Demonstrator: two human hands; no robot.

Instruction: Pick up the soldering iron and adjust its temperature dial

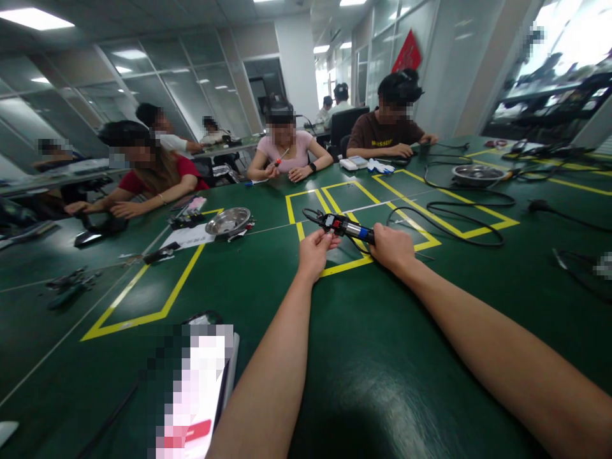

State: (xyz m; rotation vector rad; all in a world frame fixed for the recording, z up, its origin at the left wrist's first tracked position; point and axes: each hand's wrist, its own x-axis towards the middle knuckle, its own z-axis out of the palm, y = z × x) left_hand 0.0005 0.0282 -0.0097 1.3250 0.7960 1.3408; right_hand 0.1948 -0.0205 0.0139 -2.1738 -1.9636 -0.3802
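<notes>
A slim handheld electric tool point(352, 229) lies across both my hands, above the yellow-taped area of the green table. It has a silver barrel, a blue band, a black end and exposed red and white parts, though its exact kind is unclear. My right hand point(393, 246) is closed around the black end. At the other end, my left hand point(316, 252) pinches near the red and white parts, fingertips just beneath them. A black cord point(313, 215) loops from the left end. What lies under my right fingers is hidden.
Yellow tape outlines point(351, 264) mark the green table. A metal bowl point(228, 221) stands left and another bowl point(478, 173) right. A black cable point(471, 207) winds on the right. A phone point(203, 389) lies by my left forearm. Several people work across the table, one holding a screwdriver point(280, 160).
</notes>
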